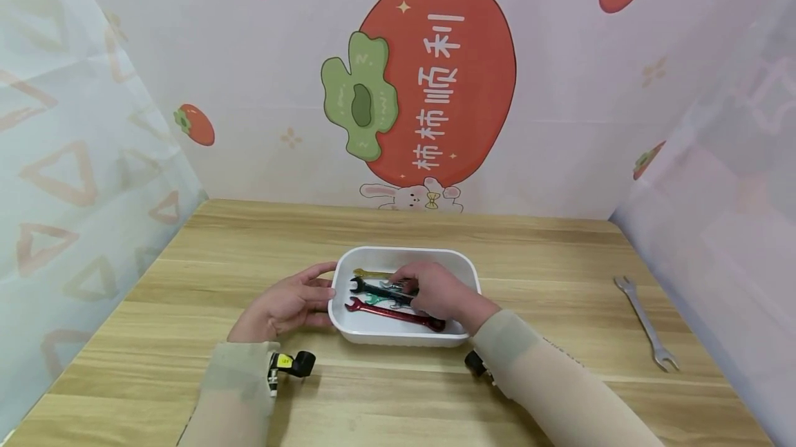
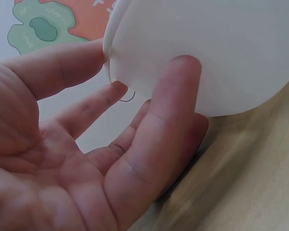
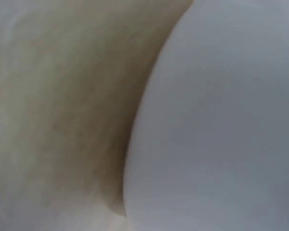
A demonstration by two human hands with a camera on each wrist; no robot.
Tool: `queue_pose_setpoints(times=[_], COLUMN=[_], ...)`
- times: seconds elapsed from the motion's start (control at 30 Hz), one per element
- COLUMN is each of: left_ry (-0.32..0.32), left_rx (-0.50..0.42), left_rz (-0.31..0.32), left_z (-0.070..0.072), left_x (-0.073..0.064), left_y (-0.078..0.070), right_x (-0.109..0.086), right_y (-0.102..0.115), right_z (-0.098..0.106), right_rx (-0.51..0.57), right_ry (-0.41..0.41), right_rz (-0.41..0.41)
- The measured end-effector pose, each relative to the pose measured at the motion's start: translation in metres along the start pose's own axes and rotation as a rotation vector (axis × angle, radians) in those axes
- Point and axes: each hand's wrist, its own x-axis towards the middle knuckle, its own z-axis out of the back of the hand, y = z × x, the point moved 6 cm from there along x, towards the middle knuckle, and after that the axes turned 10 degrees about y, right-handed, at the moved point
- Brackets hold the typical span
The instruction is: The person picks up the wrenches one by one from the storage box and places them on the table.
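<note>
A white plastic bin [image 1: 404, 339] stands on the wooden table, holding several wrenches. My left hand [image 1: 291, 303] is at the bin's left end, its fingers touching the outer wall [image 2: 236, 57]. Inside the bin, my right hand [image 1: 438, 291] reaches down with curled fingers around a black wrench [image 1: 373, 288], whose right end the hand hides. Nearer me lies a red wrench [image 1: 392, 314], slanting below the black one. A gold wrench [image 1: 370, 273] is along the far side, and a green wrench [image 1: 373, 300] shows partly beneath. The right wrist view shows only the bin's outer wall [image 3: 207, 120], with no fingers in sight.
A silver open-end wrench [image 1: 645, 322] lies by itself near the table's right edge. Printed sheets hang behind the table [image 1: 261, 240] and along both sides. A wrist camera [image 1: 303, 363] on the left arm sits close to the bin's near left corner.
</note>
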Motion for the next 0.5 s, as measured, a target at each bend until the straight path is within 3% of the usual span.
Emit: queue_pose_setpoints(times=[0.27,0.5], left_ry=[-0.007,-0.003], left_rx=[-0.002,-0.01], left_rz=[0.003,0.001], left_z=[0.0007,0.0007], left_x=[0.0004,-0.0002], left_y=[0.0,-0.0002], right_x=[-0.0024,-0.0021], right_y=[-0.0043,-0.0093], right_z=[0.0009,0.0087], right_rx=[0.06,0.308], right_ry=[0.02,-0.006], right_rz=[-0.016,0.043])
